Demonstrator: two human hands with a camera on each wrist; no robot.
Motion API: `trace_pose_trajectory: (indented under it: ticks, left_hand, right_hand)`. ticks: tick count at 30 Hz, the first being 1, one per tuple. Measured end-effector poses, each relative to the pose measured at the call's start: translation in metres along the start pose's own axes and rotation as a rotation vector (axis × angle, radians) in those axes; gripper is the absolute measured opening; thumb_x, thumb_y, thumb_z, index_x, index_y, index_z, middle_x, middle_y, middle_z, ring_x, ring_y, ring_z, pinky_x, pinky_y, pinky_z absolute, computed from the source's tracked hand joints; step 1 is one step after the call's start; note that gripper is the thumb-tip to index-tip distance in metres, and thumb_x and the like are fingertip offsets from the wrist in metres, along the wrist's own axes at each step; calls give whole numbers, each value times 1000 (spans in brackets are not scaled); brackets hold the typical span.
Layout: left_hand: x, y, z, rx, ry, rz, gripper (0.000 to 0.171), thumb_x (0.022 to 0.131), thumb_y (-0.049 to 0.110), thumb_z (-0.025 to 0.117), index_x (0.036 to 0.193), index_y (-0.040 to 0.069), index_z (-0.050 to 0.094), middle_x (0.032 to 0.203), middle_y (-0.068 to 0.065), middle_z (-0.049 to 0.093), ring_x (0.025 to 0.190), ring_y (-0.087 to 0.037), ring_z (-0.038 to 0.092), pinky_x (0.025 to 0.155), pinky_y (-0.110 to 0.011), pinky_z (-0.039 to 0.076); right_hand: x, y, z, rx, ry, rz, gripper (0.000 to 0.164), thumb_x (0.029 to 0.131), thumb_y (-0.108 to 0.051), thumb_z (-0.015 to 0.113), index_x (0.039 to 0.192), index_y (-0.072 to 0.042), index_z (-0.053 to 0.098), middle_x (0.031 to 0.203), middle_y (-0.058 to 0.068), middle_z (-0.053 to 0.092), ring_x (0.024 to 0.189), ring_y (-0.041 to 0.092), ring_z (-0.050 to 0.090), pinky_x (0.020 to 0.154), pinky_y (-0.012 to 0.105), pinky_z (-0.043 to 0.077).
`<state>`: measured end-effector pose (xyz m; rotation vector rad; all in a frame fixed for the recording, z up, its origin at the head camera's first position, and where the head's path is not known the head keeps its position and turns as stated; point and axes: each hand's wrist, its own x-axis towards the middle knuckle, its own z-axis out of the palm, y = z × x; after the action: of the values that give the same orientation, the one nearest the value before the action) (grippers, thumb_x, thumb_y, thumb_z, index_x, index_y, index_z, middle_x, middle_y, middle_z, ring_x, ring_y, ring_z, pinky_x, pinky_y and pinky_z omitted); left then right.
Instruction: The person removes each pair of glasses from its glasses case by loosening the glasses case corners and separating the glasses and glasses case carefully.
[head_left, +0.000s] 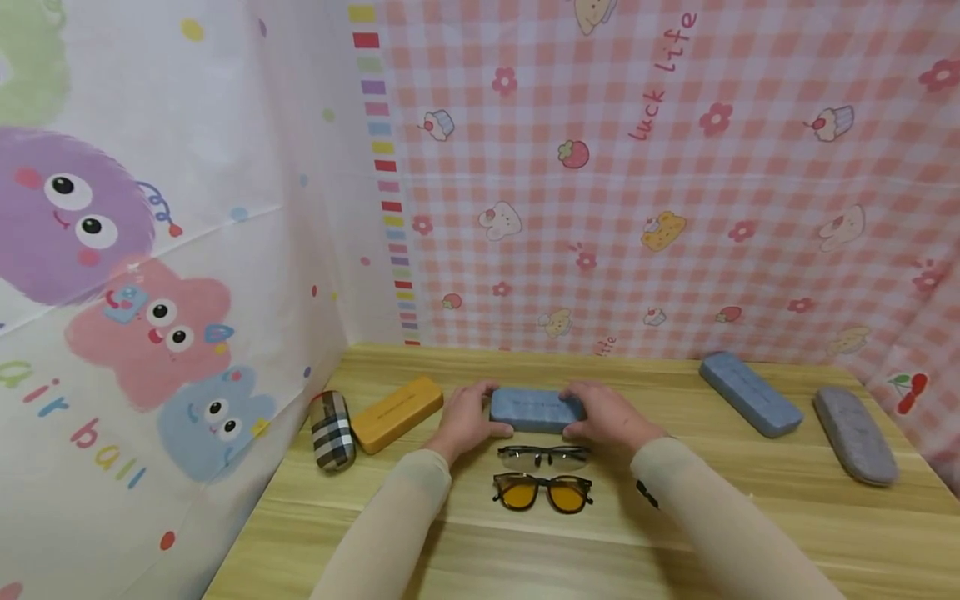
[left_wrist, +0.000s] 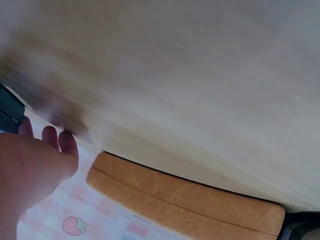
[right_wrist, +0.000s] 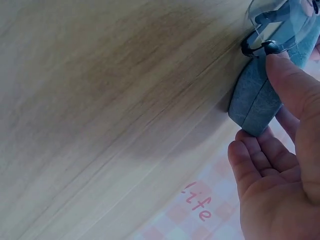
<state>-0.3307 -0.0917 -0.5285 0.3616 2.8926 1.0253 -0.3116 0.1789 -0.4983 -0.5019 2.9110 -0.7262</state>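
A closed blue glasses case lies on the table between both hands. My left hand grips its left end, thumb at the front and fingers behind. At the other end my right hand pinches the case the same way, and the right wrist view shows the thumb on the case. Just in front lie clear glasses with a dark frame. Nearer still are black-framed glasses with orange lenses. Only a corner of the case shows in the left wrist view.
To the left lie an orange glasses case and a checked case. At the right are another blue case and a grey case. Patterned cloths hang behind the wooden table and along its left side.
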Motion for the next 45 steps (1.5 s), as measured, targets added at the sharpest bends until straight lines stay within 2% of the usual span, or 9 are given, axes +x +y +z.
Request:
trace_pose_trajectory:
  ticks: [4, 7, 14, 23, 35, 45]
  left_hand:
    - [0, 1, -4, 3, -24, 13, 79, 79, 38, 97, 146, 16, 61, 146, -9, 67, 137, -32, 56, 124, -53, 38]
    - [-1, 1, -4, 7, -17, 29, 77, 78, 38, 98, 142, 14, 62, 143, -9, 68, 135, -33, 58, 125, -54, 37]
    - [-3, 1, -4, 21, -4, 32, 80, 79, 37, 97, 147, 14, 60, 145, -8, 67, 138, -33, 57, 128, -55, 35]
    - [-1, 4, -4, -50, -31, 19, 83, 80, 29, 97, 151, 13, 57, 150, -12, 65, 138, -33, 61, 117, -52, 51]
    - [-3, 5, -2, -50, -29, 28, 81, 80, 26, 97, 149, 11, 58, 146, -14, 67, 133, -33, 65, 114, -51, 53]
    - [-6, 5, -1, -33, -25, 22, 82, 80, 28, 97, 150, 12, 58, 148, -13, 66, 136, -34, 63, 116, -51, 51]
  right_hand:
    - [1, 0, -2, 6, -8, -3, 58, 87, -21, 91, 139, -11, 67, 147, 15, 66, 134, 35, 62, 117, 58, 50]
    - [1, -1, -3, 7, -16, -4, 56, 88, -20, 90, 139, -11, 68, 147, 15, 66, 134, 34, 62, 116, 57, 51]
    - [3, -2, -5, -5, -35, -2, 53, 90, -20, 88, 139, -11, 68, 146, 15, 67, 132, 32, 64, 115, 57, 52]
    - [2, 0, -6, 4, -25, -2, 54, 90, -20, 89, 138, -9, 69, 147, 16, 66, 134, 34, 63, 115, 58, 51]
    - [0, -1, -6, 27, -29, 12, 51, 89, -18, 89, 136, -8, 71, 145, 16, 67, 134, 34, 63, 114, 58, 52]
    - [1, -1, -7, 20, -49, 15, 51, 90, -19, 88, 137, -8, 71, 147, 16, 66, 137, 35, 61, 115, 59, 50]
